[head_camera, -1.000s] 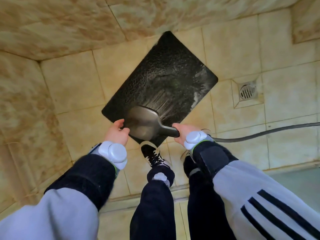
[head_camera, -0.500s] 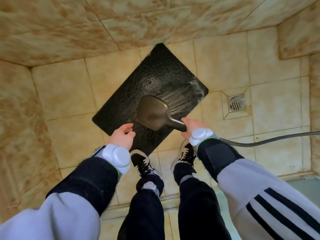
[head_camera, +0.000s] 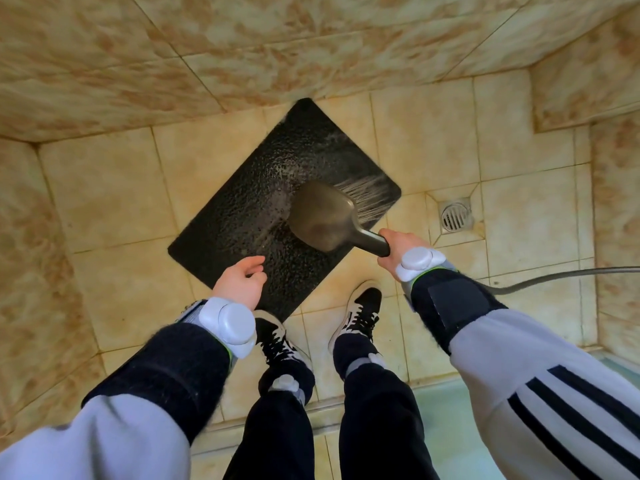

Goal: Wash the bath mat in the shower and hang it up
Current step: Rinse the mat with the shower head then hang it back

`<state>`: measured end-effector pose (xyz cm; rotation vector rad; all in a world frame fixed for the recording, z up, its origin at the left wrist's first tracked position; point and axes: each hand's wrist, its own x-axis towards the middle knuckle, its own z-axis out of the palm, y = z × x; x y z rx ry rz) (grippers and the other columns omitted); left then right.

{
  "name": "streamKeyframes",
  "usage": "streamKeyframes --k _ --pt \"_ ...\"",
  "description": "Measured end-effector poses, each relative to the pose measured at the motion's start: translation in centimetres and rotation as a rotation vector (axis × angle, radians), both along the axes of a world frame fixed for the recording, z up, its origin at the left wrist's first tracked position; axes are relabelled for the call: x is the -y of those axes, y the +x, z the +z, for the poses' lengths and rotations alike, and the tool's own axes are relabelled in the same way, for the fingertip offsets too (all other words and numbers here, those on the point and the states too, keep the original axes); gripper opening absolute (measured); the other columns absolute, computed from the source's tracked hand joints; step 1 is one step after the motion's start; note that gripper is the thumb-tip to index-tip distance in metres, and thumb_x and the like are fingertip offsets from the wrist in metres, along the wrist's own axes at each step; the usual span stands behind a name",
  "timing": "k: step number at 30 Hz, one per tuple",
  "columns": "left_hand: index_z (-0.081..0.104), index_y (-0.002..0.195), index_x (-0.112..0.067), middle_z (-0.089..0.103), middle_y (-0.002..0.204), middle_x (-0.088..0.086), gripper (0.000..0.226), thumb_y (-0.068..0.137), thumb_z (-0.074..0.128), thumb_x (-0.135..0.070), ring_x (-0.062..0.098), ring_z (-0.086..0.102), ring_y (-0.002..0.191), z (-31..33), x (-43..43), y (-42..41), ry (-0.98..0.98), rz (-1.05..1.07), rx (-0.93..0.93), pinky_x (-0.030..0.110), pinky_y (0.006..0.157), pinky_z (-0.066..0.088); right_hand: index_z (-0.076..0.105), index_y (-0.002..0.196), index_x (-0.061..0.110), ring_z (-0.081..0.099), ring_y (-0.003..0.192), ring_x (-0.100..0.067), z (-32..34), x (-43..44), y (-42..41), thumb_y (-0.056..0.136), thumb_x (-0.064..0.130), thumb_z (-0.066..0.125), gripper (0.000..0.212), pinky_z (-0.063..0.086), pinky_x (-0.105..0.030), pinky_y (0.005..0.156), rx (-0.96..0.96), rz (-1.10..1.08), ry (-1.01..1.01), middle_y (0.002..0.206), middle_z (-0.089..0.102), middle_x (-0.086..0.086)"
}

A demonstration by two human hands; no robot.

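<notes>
Water sprays from the shower head (head_camera: 322, 220) onto the bath mat (head_camera: 242, 220), flat on the floor tiles at frame centre. My right hand (head_camera: 394, 247) grips its handle; my left hand (head_camera: 240, 284) hovers relaxed, empty. Washing is underway, I judge; hanging is not yet done.

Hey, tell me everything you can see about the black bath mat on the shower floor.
The bath mat is a black rectangle with rounded corners and a pebbled, rubbery-looking surface, wet and glistening. It lies flat on the tiled floor, turned diagonally, one corner at the foot of the wall. Water from the shower head, held in the right hand, strikes its right corner. The left hand is over its near edge; contact cannot be told.
</notes>
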<state>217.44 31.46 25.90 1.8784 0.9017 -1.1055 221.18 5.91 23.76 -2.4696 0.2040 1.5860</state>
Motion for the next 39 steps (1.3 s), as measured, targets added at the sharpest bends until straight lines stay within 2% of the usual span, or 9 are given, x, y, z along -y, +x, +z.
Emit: streamKeyframes --k 3,6,10,13,17,23,28,32,39 --pt "0.053 0.130 -0.021 0.057 0.132 0.003 0.041 0.092 0.046 -0.009 0.024 0.052 0.120 0.0 -0.2 0.0 -0.004 0.000 0.002 0.044 0.105 0.043 0.048 0.125 0.016 0.056 0.089 -0.027 0.2 -0.2 0.4 0.091 0.019 0.052 0.034 0.042 -0.029 0.074 -0.003 -0.007 0.025 0.113 0.063 -0.011" --pt "0.053 0.130 -0.020 0.057 0.132 0.004 0.040 0.093 0.045 -0.008 0.024 0.051 0.122 0.3 -0.7 -0.1 -0.005 0.018 0.005 0.044 0.106 0.042 0.047 0.125 0.016 0.060 0.094 -0.029 0.4 -1.3 1.5 0.091 0.019 0.054 0.035 0.046 -0.032 0.079 0.025 0.007 0.055 0.112 0.063 -0.011" --pt "0.053 0.130 -0.019 0.056 0.133 0.004 0.039 0.093 0.044 -0.008 0.025 0.051 0.122 0.5 -2.1 -0.4 -0.005 0.032 0.003 0.043 0.106 0.041 0.048 0.125 0.017 0.050 0.082 -0.023 1.0 -3.2 3.5 0.091 0.021 0.055 0.035 0.039 -0.029 0.072 0.070 0.043 0.110 0.108 0.062 -0.010" --pt "0.053 0.129 -0.021 0.056 0.133 0.003 0.039 0.094 0.044 -0.008 0.022 0.056 0.110 0.5 -3.3 -0.6 0.003 0.038 0.009 0.042 0.102 0.045 0.050 0.119 0.018 0.050 0.080 -0.023 1.8 -4.9 5.1 0.091 0.020 0.055 0.028 0.038 -0.030 0.070 0.099 0.077 0.170 0.093 0.053 -0.003" --pt "0.053 0.129 -0.020 0.056 0.132 0.004 0.038 0.094 0.043 -0.008 0.020 0.056 0.094 0.5 -3.9 -0.8 -0.004 0.068 0.009 0.042 0.096 0.049 0.050 0.107 0.023 0.052 0.080 -0.024 2.5 -7.2 6.5 0.089 0.022 0.057 0.019 0.041 -0.032 0.070 0.163 0.102 0.240 0.090 0.052 0.000" --pt "0.052 0.130 -0.020 0.055 0.134 0.004 0.039 0.094 0.041 -0.008 0.023 0.054 0.118 0.6 -4.1 -1.0 -0.025 0.060 -0.001 0.042 0.105 0.043 0.047 0.098 0.026 0.053 0.077 -0.025 3.2 -9.5 7.3 0.088 0.021 0.059 0.017 0.039 -0.032 0.068 0.209 0.124 0.313 0.087 0.054 0.000" --pt "0.053 0.128 -0.019 0.056 0.133 0.006 0.039 0.094 0.041 -0.006 0.024 0.053 0.120 0.7 -4.3 -1.2 -0.026 0.076 -0.010 0.042 0.106 0.042 0.043 0.090 0.028 0.054 0.077 -0.025 3.6 -10.2 7.6 0.086 0.019 0.060 0.019 0.038 -0.030 0.067 0.202 0.155 0.338 0.085 0.055 0.000" --pt "0.053 0.129 -0.019 0.055 0.134 0.005 0.039 0.094 0.041 -0.007 0.024 0.052 0.121 0.8 -4.4 -1.2 -0.034 0.078 -0.009 0.042 0.106 0.041 0.048 0.098 0.025 0.053 0.076 -0.023 3.8 -10.2 7.7 0.088 0.020 0.058 0.015 0.038 -0.030 0.067 0.210 0.159 0.317 0.086 0.054 0.001" --pt "0.053 0.129 -0.019 0.055 0.134 0.005 0.039 0.094 0.041 -0.006 0.024 0.052 0.121 0.9 -4.6 -1.2 -0.033 0.074 0.001 0.042 0.106 0.042 0.050 0.117 0.020 0.054 0.080 -0.026 3.5 -9.9 8.0 0.089 0.023 0.058 0.030 0.048 -0.036 0.075 0.268 0.123 0.202 0.090 0.054 -0.002"
